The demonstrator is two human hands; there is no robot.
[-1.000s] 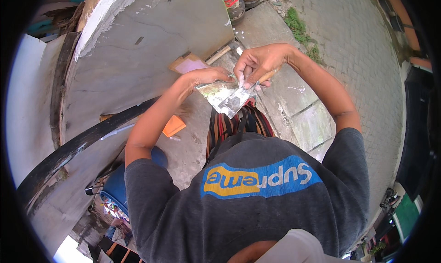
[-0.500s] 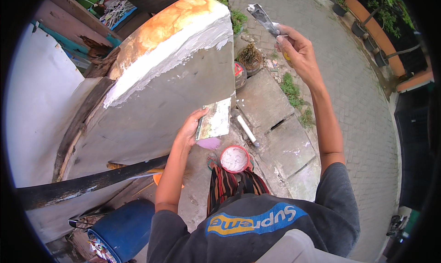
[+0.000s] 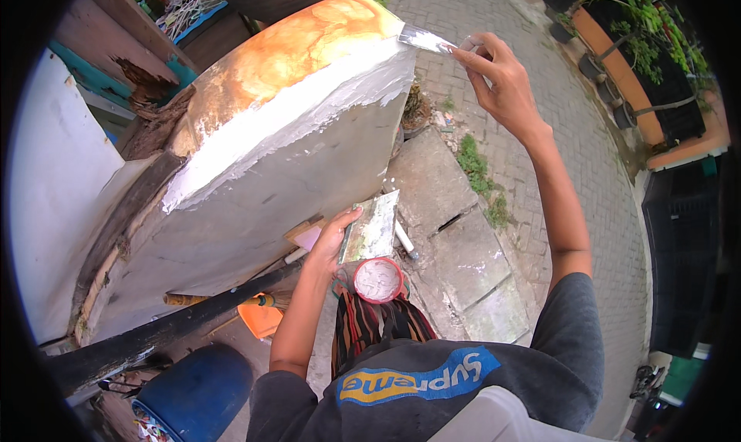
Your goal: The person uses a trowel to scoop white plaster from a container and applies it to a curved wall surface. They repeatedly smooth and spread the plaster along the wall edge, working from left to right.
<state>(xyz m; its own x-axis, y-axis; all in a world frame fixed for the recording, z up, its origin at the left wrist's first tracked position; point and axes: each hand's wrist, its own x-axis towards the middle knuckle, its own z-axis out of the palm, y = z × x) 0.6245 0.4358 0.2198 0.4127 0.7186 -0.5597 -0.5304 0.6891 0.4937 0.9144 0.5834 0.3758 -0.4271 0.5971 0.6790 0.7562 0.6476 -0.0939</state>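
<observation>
My right hand (image 3: 502,83) is closed on the handle of a putty knife (image 3: 427,40). Its white-smeared blade touches or nearly touches the right end of a low wall (image 3: 285,180), at the top edge. A band of wet white putty (image 3: 282,110) runs along that edge, below the orange-stained top surface (image 3: 270,45). Lower down, my left hand (image 3: 330,240) grips a flat rectangular board (image 3: 373,227) streaked with white putty. Just below the board stands a small red bucket (image 3: 399,288) of whitish putty, near my legs.
A dark pole (image 3: 177,322) slants across the lower left, above a blue barrel (image 3: 197,392) and an orange dustpan (image 3: 260,318). Concrete slabs (image 3: 432,180) and a white tube (image 3: 404,240) lie right of the wall. Potted plants (image 3: 593,65) line the paved lane (image 3: 594,210).
My right hand has brought the putty knife left and down to the wall's end, its blade now pointing left. The left hand and board sit lower in view, closer to the bucket. The view has shifted.
</observation>
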